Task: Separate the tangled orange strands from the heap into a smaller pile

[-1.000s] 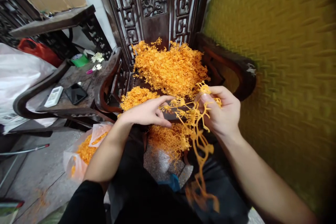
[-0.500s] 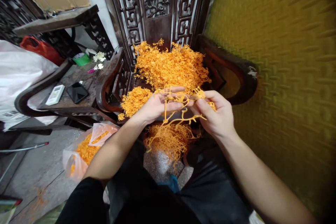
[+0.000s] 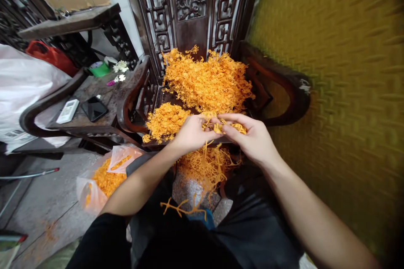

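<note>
My left hand [image 3: 194, 133] and my right hand [image 3: 249, 134] meet over the front of a dark carved chair, fingers curled around small orange plastic pieces [image 3: 217, 128]. A large heap of orange pieces [image 3: 208, 80] covers the seat behind them. To the left of it lies a smaller orange heap [image 3: 167, 122], beside my left hand. Below my hands is a tangle of thin orange branching frames [image 3: 205, 164]. One loose branching strip [image 3: 183, 209] shows lower down, above my dark clothing.
At left, a side table [image 3: 109, 86] bears a black phone [image 3: 94, 109], a white device [image 3: 67, 111] and green tape [image 3: 99, 69]. An open plastic bag [image 3: 110, 176] of orange pieces sits on the floor. A yellow textured surface [image 3: 341, 92] rises at right.
The branching strip that was between my hands is now apart from them, lower and to the left. My hands have come closer together, with small orange pieces between the fingers.
</note>
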The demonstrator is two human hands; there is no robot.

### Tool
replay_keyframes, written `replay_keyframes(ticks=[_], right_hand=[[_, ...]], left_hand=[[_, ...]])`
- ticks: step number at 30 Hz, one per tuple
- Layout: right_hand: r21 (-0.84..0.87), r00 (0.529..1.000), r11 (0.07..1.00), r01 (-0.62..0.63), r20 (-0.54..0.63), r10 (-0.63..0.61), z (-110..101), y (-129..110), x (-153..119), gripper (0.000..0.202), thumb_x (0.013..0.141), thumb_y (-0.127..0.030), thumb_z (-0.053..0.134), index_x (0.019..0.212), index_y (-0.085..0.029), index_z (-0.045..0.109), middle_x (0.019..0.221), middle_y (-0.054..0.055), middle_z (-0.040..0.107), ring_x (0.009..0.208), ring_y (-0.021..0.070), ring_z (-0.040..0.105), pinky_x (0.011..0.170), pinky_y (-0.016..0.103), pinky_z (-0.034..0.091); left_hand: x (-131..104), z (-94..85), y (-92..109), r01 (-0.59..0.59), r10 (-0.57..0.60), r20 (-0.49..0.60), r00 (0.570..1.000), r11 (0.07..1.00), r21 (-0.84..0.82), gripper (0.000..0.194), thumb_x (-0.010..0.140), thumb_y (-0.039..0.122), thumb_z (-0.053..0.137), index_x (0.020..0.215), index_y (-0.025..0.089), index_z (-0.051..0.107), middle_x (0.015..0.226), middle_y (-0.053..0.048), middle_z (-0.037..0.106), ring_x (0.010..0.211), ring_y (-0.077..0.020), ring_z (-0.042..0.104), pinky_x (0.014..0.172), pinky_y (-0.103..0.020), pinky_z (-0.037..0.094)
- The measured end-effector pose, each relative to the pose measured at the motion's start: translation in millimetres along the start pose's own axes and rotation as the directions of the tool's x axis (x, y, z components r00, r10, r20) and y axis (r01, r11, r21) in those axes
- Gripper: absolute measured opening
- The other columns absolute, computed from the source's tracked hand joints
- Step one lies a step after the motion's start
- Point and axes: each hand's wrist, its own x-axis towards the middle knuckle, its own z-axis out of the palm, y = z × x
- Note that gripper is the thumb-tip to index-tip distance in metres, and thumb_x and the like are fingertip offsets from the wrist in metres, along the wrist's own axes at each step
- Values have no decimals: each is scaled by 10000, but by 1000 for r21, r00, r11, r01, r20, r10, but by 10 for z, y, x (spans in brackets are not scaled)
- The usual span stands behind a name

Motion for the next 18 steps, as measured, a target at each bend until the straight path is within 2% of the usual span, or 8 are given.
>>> replay_keyframes(ticks=[3,6,9,11,12,14,15,18], right_hand=[[-9,999,1000,3,-35,-3,84,14,-23,300,829,-505,839,906,-219,790,906,58,778,839,223,708,783,354,568],[-8,984,1000,13,-176,-14,104,16,-3,294,848,-483,829,802,-213,722,776,30,710,686,161,618,646,298,506],[233,902,966,115,-432,-3,-38,-27,83,320,866,-459,820,773,-224,624,682,-29,584,544,93,461,493,242,364],[377,854,905,199,-519,28,-151,-62,122,348,822,-408,867,766,-223,577,769,-32,622,532,70,456,451,225,301],[349,860,919,182,-510,24,-180,-73,121,317,827,-403,863,802,-222,603,897,-3,697,554,72,505,443,227,303],[277,961,961,17,-269,60,-160,-83,80,247,876,-420,816,975,-234,687,913,20,735,540,82,520,453,233,346],[194,987,980,-39,-144,67,-117,-85,48,273,913,-440,775,1090,-242,713,885,25,743,539,95,532,476,245,390],[-84,999,996,27,36,-24,36,-99,-25,422,936,-489,739,1288,-255,735,954,53,779,724,174,676,692,329,551]], left_hand=[[-4,26,18,30,-30,13,999,999,34,224,765,345,846,770,153,731,704,-16,684,662,-147,578,704,-332,485],[-32,-11,84,64,-65,46,997,998,9,241,774,350,831,704,158,704,685,-36,700,664,-158,613,727,-347,492],[-75,-86,124,143,-142,43,989,989,-20,223,744,319,840,699,163,687,668,-41,700,646,-164,626,716,-354,504],[-93,-124,106,119,-119,1,993,993,20,192,744,298,826,706,164,694,702,-52,713,677,-174,643,729,-359,516],[-94,-133,85,76,-74,-31,997,995,65,169,753,295,815,730,165,711,735,-56,724,706,-180,652,740,-358,520],[-82,-129,33,-24,40,-83,996,982,185,157,788,309,784,855,168,763,800,-56,744,747,-189,662,746,-352,521],[-72,-120,6,-70,94,-87,992,967,245,205,806,312,765,956,173,782,835,-55,754,767,-195,669,751,-351,522],[-46,-91,-56,-155,196,-71,978,911,382,443,837,246,684,1271,176,738,887,-63,769,801,-212,685,780,-353,531]])
